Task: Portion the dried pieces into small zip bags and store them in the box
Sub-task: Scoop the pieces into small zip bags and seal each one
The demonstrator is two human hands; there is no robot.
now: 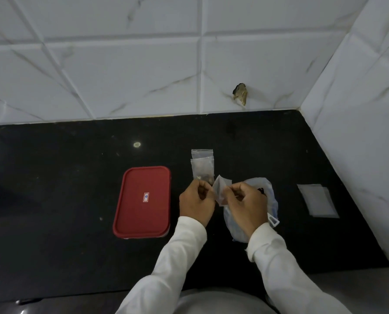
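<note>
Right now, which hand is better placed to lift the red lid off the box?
Left hand: it is right beside the red lid. The right hand is farther away, over the large plastic bag.

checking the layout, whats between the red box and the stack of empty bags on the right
In the head view: both hands, left and right, holding a small zip bag, over the large plastic bag.

Small zip bag pinched between left hand and right hand: thin clear plastic, crinkled. Larger bag under the right hand: translucent, creased film. Box lid left of the hands: smooth matt red plastic. Countertop: polished black stone, glossy. Sleeves: pale matt cloth.
</note>
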